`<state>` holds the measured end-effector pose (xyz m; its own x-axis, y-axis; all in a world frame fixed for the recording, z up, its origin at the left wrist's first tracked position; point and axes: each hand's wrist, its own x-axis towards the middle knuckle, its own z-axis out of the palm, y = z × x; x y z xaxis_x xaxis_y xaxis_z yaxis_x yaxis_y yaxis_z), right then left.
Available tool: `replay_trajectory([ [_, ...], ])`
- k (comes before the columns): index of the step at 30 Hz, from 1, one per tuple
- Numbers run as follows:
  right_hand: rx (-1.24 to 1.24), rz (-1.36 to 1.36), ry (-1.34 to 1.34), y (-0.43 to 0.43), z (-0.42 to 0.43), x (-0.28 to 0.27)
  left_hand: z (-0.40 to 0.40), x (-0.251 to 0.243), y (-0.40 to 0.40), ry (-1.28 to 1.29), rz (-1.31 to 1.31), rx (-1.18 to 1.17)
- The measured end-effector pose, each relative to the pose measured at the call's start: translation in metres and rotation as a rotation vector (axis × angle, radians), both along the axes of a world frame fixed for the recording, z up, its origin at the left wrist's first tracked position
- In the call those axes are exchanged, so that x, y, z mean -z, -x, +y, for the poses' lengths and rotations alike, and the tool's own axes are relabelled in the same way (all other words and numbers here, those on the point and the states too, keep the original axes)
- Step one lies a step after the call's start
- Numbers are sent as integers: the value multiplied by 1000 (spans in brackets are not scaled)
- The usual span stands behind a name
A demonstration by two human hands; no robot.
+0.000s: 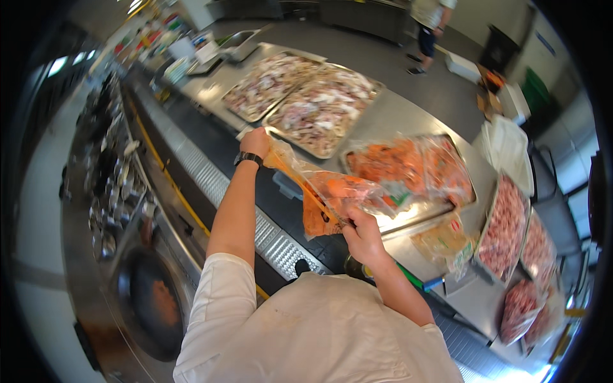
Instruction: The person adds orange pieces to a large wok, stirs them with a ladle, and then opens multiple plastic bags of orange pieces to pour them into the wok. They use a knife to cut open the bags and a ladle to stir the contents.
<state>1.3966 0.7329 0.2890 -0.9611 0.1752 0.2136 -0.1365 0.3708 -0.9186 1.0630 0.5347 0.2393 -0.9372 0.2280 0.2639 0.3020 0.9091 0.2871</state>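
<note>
A clear plastic bag [318, 210] with orange food in it is stretched between my two hands, over the near edge of the steel table. My left hand [255, 142], with a dark watch at the wrist, grips one end of it. Nearer my body, my right hand [362, 234] is closed on the other end of its rim. Just beyond the bag, a metal tray [383, 225] holds more orange pieces [390, 160] under clear plastic. What exactly the orange food is, I cannot tell.
Two trays of pale, pinkish meat pieces [325, 105] stand farther along the steel table [407, 115]. Trays of pink meat [505, 225] and bagged meat [522, 306] lie to the right. At left is a stove counter with a wok [139, 306]. A person [428, 33] stands across the floor.
</note>
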Motion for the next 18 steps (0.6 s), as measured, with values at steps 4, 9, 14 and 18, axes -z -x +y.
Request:
replay_trajectory([
  [4,-123,-6,162,68,-89,-2,-171,4,13,-328,-24,-15],
  [9,-430,-298,429,148,-220,-22,-379,-14,-62,-1418,-380,-160],
  [14,-863,-404,255,224,-354,-24,-490,-39,-188,-1972,-151,-78],
  [18,-1188,-304,200,288,-472,4,-514,-58,-264,-2074,254,-150],
])
